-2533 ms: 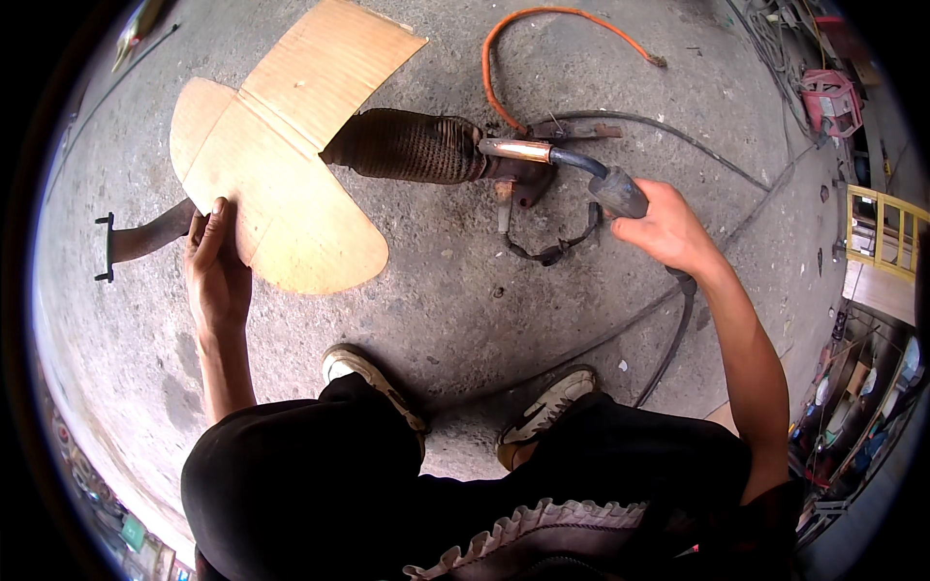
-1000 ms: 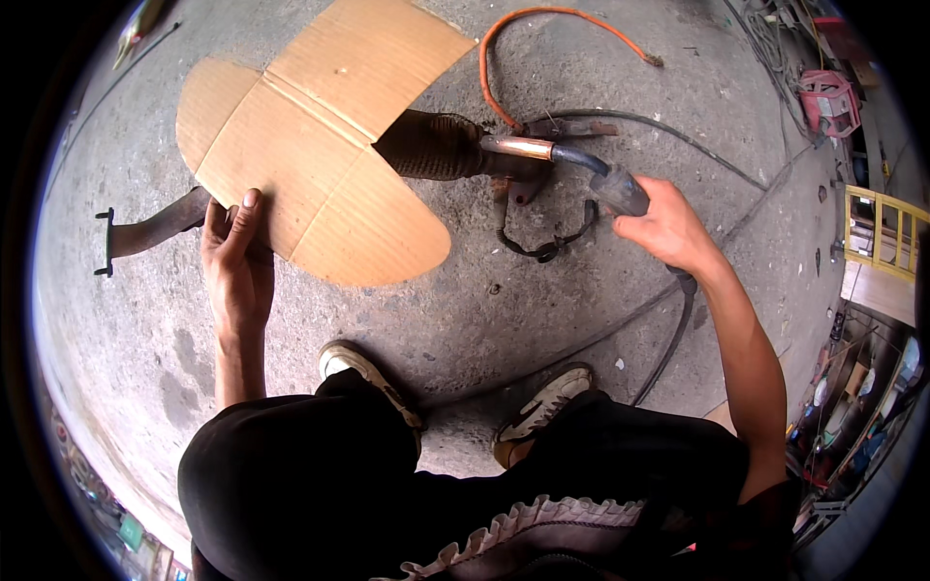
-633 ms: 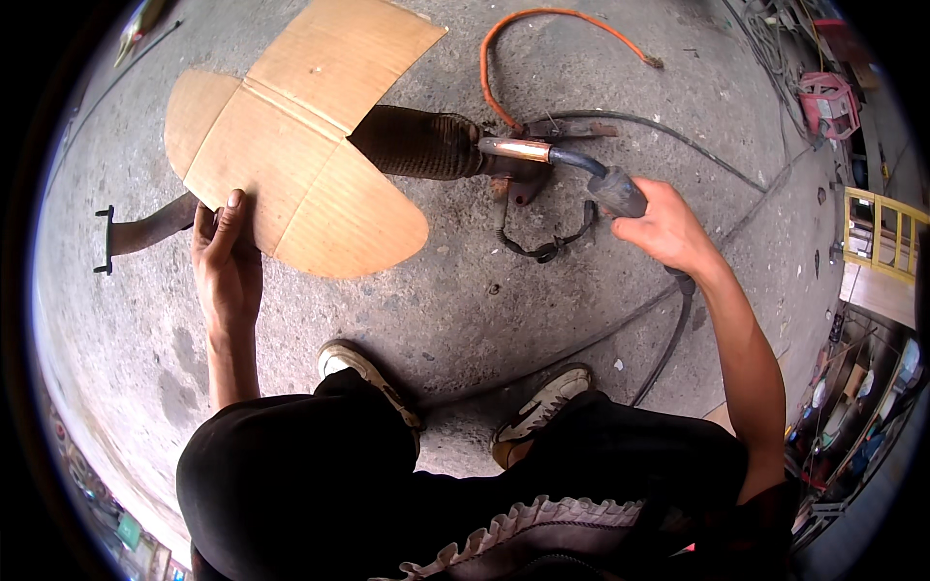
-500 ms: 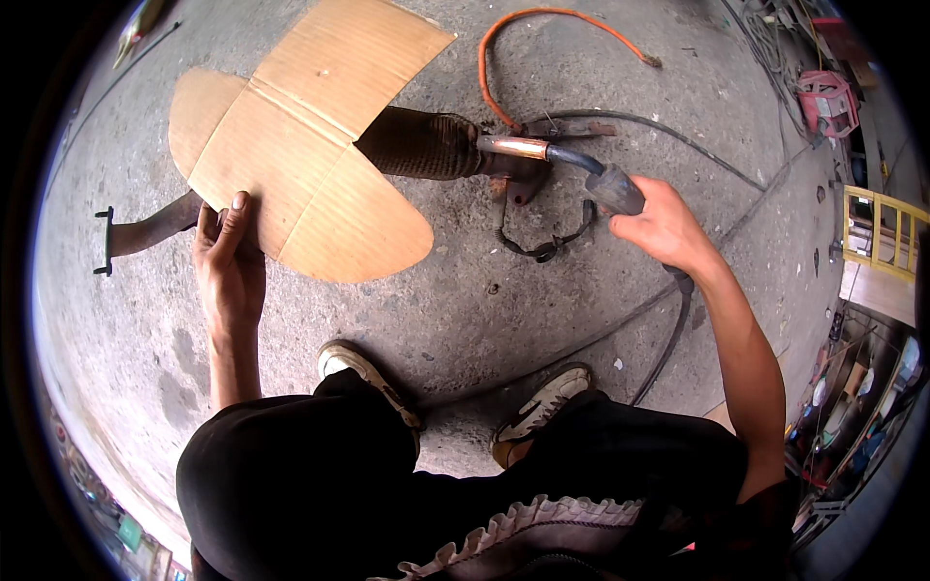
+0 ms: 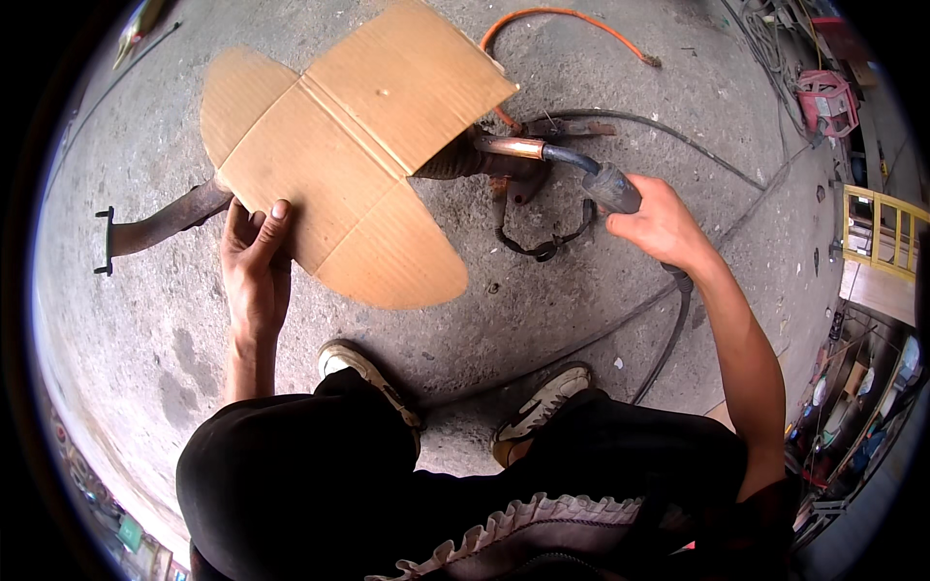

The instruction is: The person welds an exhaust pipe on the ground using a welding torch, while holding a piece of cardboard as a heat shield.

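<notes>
My left hand [image 5: 257, 257] is closed on the lower left edge of a creased cardboard sheet [image 5: 339, 165], thumb on top. The sheet hangs over a rusty exhaust pipe [image 5: 170, 221] on the floor and hides its middle. A flanged end [image 5: 104, 240] shows at the left. In my right hand [image 5: 659, 225] is a welding torch [image 5: 612, 189], gripped by its dark handle. Its copper-coloured nozzle [image 5: 513, 146] points left, at the right end of the pipe; whether it touches is unclear. A cable [image 5: 683, 320] trails down from the handle.
An orange hose [image 5: 572, 15] curves behind the cardboard. Dark cables [image 5: 678, 140] cross the concrete floor. At the right are a pink-red box-like object [image 5: 828, 104], a yellow frame [image 5: 882, 232] and cluttered shelves [image 5: 852, 407]. My shoes [image 5: 547, 407] stand near the pipe.
The cardboard and my left hand have moved right, and the sheet covers more of the pipe's right part and some of the orange hose. My right hand and the torch have barely moved.
</notes>
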Motion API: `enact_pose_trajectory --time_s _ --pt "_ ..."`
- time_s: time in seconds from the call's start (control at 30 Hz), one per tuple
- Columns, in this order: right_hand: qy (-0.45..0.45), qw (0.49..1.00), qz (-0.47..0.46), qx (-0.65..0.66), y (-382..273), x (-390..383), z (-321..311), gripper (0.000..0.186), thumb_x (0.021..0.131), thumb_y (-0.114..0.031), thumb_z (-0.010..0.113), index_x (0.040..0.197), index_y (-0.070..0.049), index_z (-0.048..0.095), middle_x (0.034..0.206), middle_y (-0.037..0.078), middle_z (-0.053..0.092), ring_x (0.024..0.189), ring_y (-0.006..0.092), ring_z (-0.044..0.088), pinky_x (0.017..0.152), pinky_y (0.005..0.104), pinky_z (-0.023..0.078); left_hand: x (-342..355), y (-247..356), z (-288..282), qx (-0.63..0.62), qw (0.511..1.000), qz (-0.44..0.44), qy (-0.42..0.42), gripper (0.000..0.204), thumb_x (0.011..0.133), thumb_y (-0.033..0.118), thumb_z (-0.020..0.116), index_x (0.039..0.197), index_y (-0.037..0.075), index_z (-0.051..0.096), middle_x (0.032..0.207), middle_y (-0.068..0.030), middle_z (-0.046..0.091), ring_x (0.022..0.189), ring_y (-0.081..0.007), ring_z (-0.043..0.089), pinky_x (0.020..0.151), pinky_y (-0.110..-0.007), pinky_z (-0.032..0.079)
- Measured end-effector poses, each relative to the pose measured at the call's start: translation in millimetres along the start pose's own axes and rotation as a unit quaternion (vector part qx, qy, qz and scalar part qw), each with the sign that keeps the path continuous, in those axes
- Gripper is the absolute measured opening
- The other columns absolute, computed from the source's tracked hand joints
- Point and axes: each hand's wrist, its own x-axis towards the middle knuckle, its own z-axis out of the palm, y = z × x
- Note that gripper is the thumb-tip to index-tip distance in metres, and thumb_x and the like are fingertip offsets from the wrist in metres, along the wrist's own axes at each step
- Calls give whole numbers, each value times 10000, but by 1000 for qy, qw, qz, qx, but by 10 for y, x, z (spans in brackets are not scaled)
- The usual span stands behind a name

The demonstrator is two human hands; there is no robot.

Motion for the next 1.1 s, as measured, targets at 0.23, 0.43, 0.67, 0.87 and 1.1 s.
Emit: enact_pose_trajectory --time_s 0.23,0.43,0.67,0.87,1.1 --pt "7 1000 -19 -10 20 -4 0 228 724 -158 643 832 26 563 645 90 556 605 170 526 593 354 449 -56 -163 77 -1 999 -39 -30 530 951 74 611 1412 -31 372 1205 -109 624 1113 -158 588 1010 -315 443" --pt "11 999 -34 -1 41 6 15 238 721 -157 652 855 24 576 655 97 564 616 169 530 607 349 454 -41 -46 31 10 1000 -8 4 489 954 89 611 1379 -29 401 1208 -107 617 1103 -157 595 996 -307 455" --pt "16 999 -29 3 123 2 -19 235 721 -158 654 855 19 579 651 79 554 617 159 523 602 345 447 127 15 -278 -19 997 44 66 472 934 71 634 1328 -43 401 1113 -129 640 1065 -169 623 969 -312 491" --pt "11 1000 -25 1 103 1 -34 214 723 -150 648 835 16 572 656 64 553 626 146 518 600 338 441 179 57 -529 -44 993 54 91 350 963 63 580 1270 -57 462 1202 -147 602 1131 -177 593 998 -308 478" --pt "8 999 -28 16 85 -4 -31 192 721 -139 643 799 9 548 650 41 530 624 134 494 589 331 430 198 25 -602 -47 993 55 93 362 960 56 578 1281 -58 453 1209 -150 599 1127 -177 593 997 -321 478"
